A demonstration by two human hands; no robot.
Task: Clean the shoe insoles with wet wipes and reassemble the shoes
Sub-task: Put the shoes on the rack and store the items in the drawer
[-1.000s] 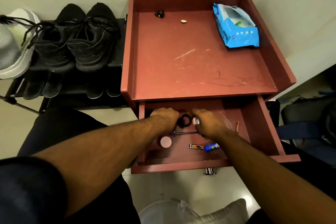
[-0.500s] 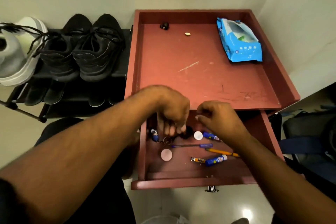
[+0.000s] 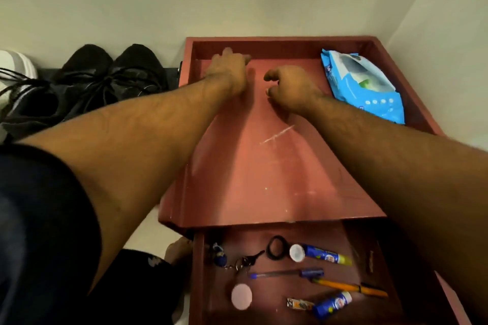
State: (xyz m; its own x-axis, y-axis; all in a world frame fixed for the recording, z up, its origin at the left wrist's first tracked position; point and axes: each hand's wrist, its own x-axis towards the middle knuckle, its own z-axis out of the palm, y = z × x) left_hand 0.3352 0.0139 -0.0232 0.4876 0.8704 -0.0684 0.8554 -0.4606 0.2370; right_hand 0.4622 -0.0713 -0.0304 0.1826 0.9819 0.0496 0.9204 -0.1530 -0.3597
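Both hands are now leaving the open drawer for the red cabinet top. Farther back, the left hand is reaching flat-fingered; the right hand is hovering loosely curled, empty, probably clearing space. The wet wipes pack is lying at the top's far right; the black shoes are sitting left of it.

Open drawer holds pens, keys, glue sticks.

1. A blue wet wipes pack is lying flat at the bench's far right corner.
2. Two black laced shoes are sitting side by side on a rack left of the bench.
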